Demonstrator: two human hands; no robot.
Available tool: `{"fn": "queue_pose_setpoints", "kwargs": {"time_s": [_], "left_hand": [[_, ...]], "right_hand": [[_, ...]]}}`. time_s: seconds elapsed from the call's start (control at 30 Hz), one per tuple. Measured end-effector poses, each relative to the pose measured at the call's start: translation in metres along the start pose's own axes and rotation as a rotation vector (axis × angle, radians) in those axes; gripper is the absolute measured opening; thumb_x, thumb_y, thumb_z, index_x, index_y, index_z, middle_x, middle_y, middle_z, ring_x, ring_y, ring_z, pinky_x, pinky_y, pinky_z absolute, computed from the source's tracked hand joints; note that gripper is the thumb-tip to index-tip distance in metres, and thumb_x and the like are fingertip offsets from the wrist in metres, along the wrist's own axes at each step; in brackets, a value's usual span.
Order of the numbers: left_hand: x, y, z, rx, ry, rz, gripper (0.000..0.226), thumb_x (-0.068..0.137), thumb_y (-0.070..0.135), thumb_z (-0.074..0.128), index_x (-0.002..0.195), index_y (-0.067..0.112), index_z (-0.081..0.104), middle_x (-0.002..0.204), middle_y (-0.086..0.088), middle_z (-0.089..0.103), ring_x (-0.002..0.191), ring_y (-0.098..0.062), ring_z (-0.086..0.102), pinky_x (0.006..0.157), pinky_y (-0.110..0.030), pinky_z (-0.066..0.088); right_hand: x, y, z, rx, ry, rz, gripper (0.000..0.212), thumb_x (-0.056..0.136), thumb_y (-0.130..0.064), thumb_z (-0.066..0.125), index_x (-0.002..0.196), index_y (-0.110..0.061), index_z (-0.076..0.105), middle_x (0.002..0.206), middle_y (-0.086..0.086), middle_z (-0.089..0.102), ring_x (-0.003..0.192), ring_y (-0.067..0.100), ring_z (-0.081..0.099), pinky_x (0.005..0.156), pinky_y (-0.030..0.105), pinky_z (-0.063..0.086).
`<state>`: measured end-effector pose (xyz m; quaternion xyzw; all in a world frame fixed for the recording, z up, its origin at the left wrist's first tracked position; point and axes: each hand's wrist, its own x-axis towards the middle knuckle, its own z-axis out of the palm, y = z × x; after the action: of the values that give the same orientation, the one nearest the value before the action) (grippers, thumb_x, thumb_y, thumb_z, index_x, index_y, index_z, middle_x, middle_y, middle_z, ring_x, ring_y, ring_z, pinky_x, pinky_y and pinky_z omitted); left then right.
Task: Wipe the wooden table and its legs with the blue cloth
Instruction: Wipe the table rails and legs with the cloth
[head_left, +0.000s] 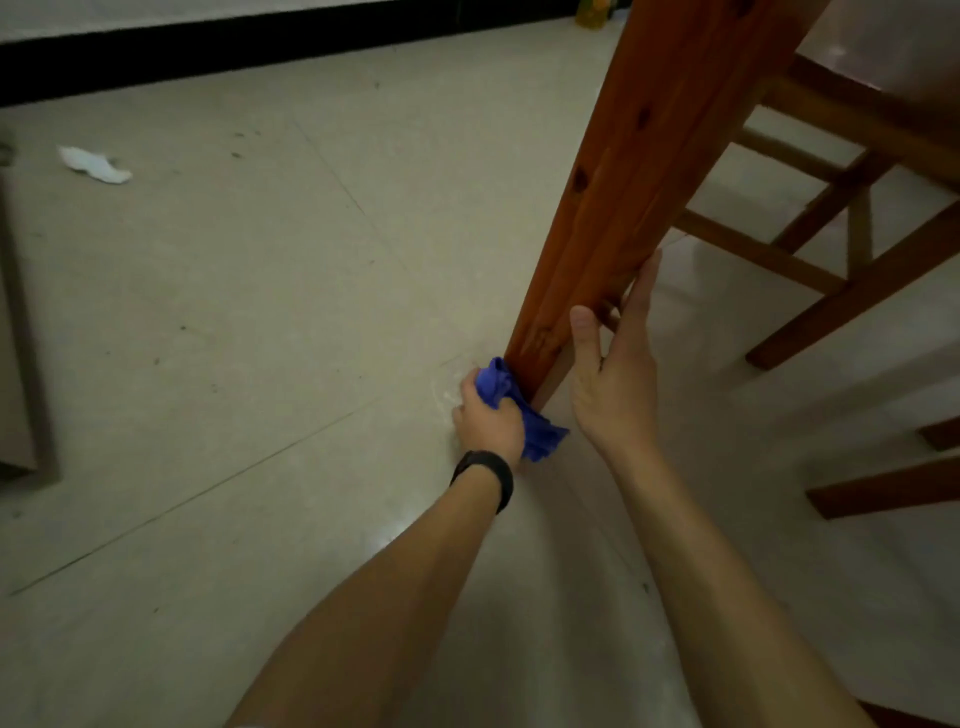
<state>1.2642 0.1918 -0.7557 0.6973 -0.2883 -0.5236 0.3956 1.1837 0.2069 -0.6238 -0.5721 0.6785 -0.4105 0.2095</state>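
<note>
A reddish wooden table leg (644, 171) runs from the top right down to the tiled floor. My left hand (485, 418), with a black band on its wrist, grips a bunched blue cloth (511, 402) and presses it against the very bottom of the leg, at floor level. My right hand (618, 364) is open, its fingers straight, with the thumb on the near face of the leg and the fingers along its right side, a little above the cloth. The table top is out of view.
A wooden chair (810, 218) with crossbars stands just right of the leg. More wooden legs (893, 488) show at the right edge. A crumpled white paper (96, 165) lies on the floor at far left. A dark skirting (260, 47) runs along the far wall.
</note>
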Motion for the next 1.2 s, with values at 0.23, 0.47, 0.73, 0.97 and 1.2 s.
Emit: {"fn": "queue_pose_setpoints", "kwargs": {"time_s": [0.23,0.47,0.73,0.97,1.2], "left_hand": [[0.023,0.017,0.006,-0.041,-0.131,-0.257,0.036,0.090,0.016,0.052,0.126,0.012,0.053,0.107,-0.018,0.064,0.094,-0.036,0.065,0.087,-0.049,0.057],[-0.011,0.104,-0.050,-0.388,-0.296,0.045,0.042,0.087,0.000,0.053,0.128,0.009,0.057,0.093,-0.014,0.067,0.071,-0.027,0.064,0.060,-0.035,0.054],[-0.068,0.220,-0.076,-0.170,-0.105,1.012,0.039,0.088,0.027,0.071,0.117,0.046,0.055,0.113,0.015,0.061,0.107,-0.011,0.060,0.094,-0.039,0.053],[-0.066,0.192,-0.048,-0.160,-0.058,1.037,0.031,0.090,0.030,0.069,0.119,0.025,0.060,0.108,0.006,0.062,0.099,-0.010,0.059,0.088,-0.034,0.053],[-0.064,0.194,-0.048,-0.183,-0.025,1.056,0.021,0.092,0.042,0.062,0.110,0.031,0.059,0.103,0.006,0.063,0.094,-0.009,0.059,0.081,-0.031,0.052]], "right_hand": [[-0.001,-0.004,-0.003,0.017,-0.030,0.030,0.076,0.099,-0.059,0.038,0.151,-0.045,-0.015,0.157,-0.007,0.031,0.133,0.016,0.048,0.098,0.032,0.045],[-0.002,-0.010,-0.003,0.005,-0.037,0.077,0.076,0.098,-0.057,0.037,0.151,-0.046,-0.016,0.150,-0.002,0.041,0.122,0.011,0.053,0.089,0.021,0.041],[0.005,-0.037,-0.051,0.090,-0.195,0.221,0.077,0.093,-0.065,0.040,0.154,-0.046,-0.003,0.154,-0.010,0.040,0.134,0.015,0.047,0.101,0.032,0.036],[0.016,-0.067,-0.078,0.239,-0.051,0.126,0.081,0.076,-0.088,0.039,0.146,-0.058,0.013,0.140,-0.021,0.048,0.122,0.004,0.053,0.105,0.044,0.042],[0.013,-0.070,-0.066,0.213,-0.049,0.109,0.057,0.087,-0.074,0.041,0.141,-0.057,0.032,0.130,-0.030,0.051,0.111,-0.013,0.051,0.097,0.028,0.044]]}}
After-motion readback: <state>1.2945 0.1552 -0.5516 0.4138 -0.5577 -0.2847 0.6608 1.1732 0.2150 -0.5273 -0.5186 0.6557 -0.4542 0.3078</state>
